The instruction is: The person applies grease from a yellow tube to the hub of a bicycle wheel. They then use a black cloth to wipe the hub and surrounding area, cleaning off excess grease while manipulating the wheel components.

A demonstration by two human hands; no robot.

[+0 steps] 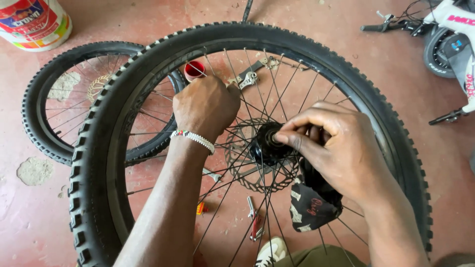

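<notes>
The right hand (341, 148) is pinched by its fingertips on the black hub (267, 143) at the centre of the wheel (99, 163), with a dark printed rag (311, 207) tucked under the palm. The left hand (205, 106) is closed into a fist among the spokes, up and to the left of the hub; what it grips cannot be told. A brake disc (242, 168) is seen behind the hub. On the floor (29, 222), a second wheel (34, 104) lies toward the left edge, a red cap (194, 69) just above the left hand, and a bucket (34, 22) in the top-left corner.
</notes>
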